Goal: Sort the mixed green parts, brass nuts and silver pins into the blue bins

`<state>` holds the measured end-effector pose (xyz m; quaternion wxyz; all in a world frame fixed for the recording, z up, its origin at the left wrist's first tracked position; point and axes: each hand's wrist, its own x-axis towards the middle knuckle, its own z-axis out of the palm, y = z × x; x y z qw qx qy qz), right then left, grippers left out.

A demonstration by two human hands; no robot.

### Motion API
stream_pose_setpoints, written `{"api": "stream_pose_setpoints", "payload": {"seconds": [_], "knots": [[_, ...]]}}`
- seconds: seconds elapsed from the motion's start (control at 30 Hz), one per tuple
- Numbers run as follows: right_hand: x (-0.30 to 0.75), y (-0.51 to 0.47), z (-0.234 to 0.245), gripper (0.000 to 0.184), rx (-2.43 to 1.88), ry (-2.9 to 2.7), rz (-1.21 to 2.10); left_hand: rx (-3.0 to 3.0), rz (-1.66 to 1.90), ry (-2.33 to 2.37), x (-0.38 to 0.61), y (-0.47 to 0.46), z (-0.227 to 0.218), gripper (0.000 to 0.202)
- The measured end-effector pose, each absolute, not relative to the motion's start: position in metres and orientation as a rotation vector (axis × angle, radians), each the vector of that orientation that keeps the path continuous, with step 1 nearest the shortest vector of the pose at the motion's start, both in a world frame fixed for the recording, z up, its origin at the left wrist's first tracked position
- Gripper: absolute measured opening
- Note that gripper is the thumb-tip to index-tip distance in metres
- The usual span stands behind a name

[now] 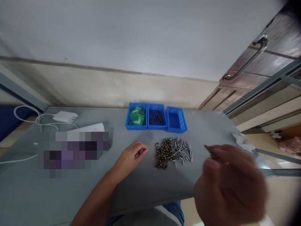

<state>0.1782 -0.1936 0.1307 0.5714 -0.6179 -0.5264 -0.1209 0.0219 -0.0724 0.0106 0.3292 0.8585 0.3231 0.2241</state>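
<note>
The left hand [129, 160] sits at about 9 o'clock from the fastener pile [172, 153], close to it but not touching. Its grip is narrow, the fingers curled together; a small dark speck shows at the fingertips [140, 153], but I can't tell if anything is held there.

The right hand [230, 185] is raised at about 4 o'clock from the pile, off the tabletop [150, 185] and badly motion-blurred. Its grip looks narrow, pinching a thin dark pin [210, 151], probably a screw or rivet, though the blur hides its shape.

The pile lies mid-tabletop in two loose, touching heaps: brass-coloured screws [162, 153] on the left and silver rivets [181, 150] on the right, lying at mixed angles.

At 12 o'clock from the pile, three blue bins stand side by side against the wall. The left bin [135, 116] holds green parts [136, 115], the middle bin [156, 116] holds small dark screws [155, 117], and the right bin [176, 119] stands just beside it.

At 10 o'clock lie a white charger [65, 116] and its cable [39, 121]. A crumpled white tissue [242, 141] sits at the tabletop's edge at about 3 o'clock. A metal door handle [260, 51] shows at 1 o'clock.
</note>
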Motion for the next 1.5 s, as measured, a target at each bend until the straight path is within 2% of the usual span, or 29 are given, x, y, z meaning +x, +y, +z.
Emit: {"api": "stream_pose_setpoints", "payload": {"seconds": [0.07,0.17,0.37,0.47,0.63,0.73,0.83,1.1,1.33,1.5], "knots": [[0.183,-0.185,0.137,0.027,-1.471,-1.177,-0.405,2.252,0.577,0.837,0.022,-0.072,0.012,0.011],[0.189,-0.151,0.109,0.022,-1.586,-1.17,-0.372,2.253,0.562,0.831,0.022,-0.072,0.012,0.011],[0.194,-0.117,0.023,0.018,-2.109,-1.491,0.159,2.257,0.552,0.826,0.021,-0.072,0.01,0.011],[0.193,-0.12,0.013,0.015,-2.275,-1.61,0.26,2.255,0.524,0.819,0.022,-0.071,0.009,0.011],[0.194,-0.111,0.015,0.015,-2.315,-1.741,0.32,2.246,0.504,0.843,0.022,-0.071,0.009,0.012],[0.199,-0.107,0.012,0.015,-2.253,-1.731,0.322,2.249,0.501,0.847,0.021,-0.071,0.01,0.012],[0.203,-0.108,0.01,0.012,-2.046,-1.574,0.48,2.247,0.52,0.838,0.021,-0.071,0.009,0.012],[0.185,-0.124,0.024,0.018,-1.296,-1.036,1.377,2.109,0.641,0.863,0.03,-0.078,0.008,0.022],[0.179,-0.129,0.02,0.02,-1.265,-0.918,1.381,2.094,0.638,0.897,0.031,-0.078,0.009,0.01],[0.179,-0.128,0.016,0.022,-1.21,-0.757,1.481,2.222,0.688,0.908,0.029,-0.077,0.01,0.01]]}}
